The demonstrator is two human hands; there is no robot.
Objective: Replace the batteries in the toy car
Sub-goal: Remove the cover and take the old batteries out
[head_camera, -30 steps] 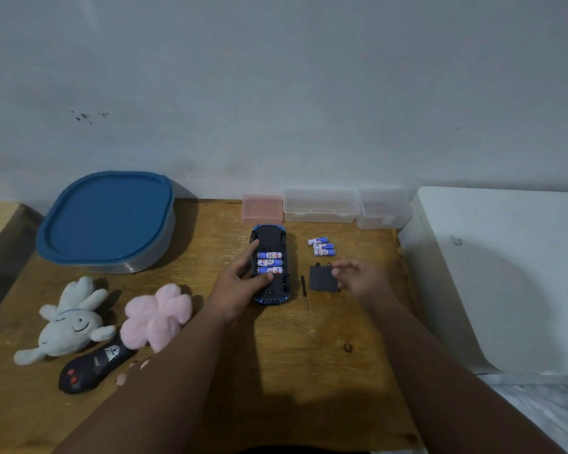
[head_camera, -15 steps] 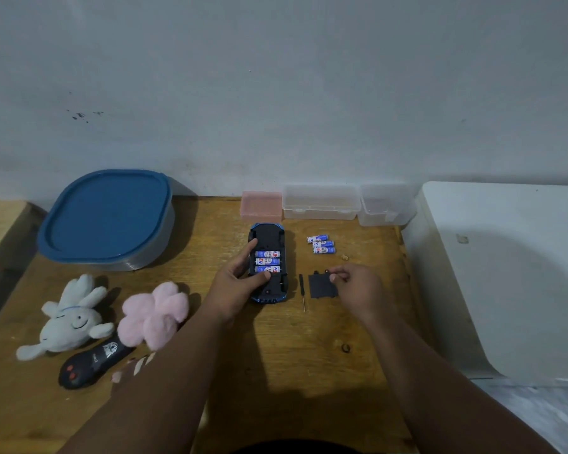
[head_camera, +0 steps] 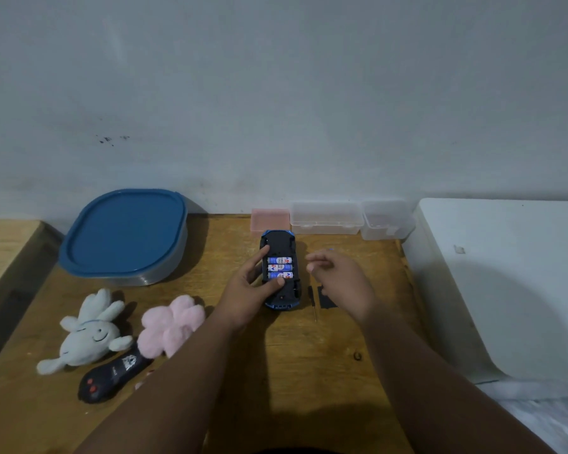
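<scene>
The blue toy car [head_camera: 278,253] lies upside down on the wooden table [head_camera: 309,371], its battery bay uncovered with three blue-and-white batteries [head_camera: 280,267] in it. My left hand [head_camera: 251,290] grips the car from the left, thumb on its lower middle. My right hand [head_camera: 340,281] hovers just right of the car, fingers loosely curled, nothing visible in them. It hides most of the spare batteries; a blue tip [head_camera: 330,249] peeks out behind it. The black battery cover [head_camera: 324,299] lies flat on the table, partly under that hand. A small screwdriver [head_camera: 313,301] lies between car and cover.
A blue-lidded tub [head_camera: 125,234] stands at the back left. Pink and clear small boxes [head_camera: 325,217] line the wall. Two plush toys [head_camera: 89,332] and a black remote [head_camera: 112,376] lie front left. A white surface [head_camera: 505,283] borders the table's right edge.
My right hand let go of the battery cover, which now lies on the table, and moved up and away toward the spare batteries. My left hand kept its grip on the car.
</scene>
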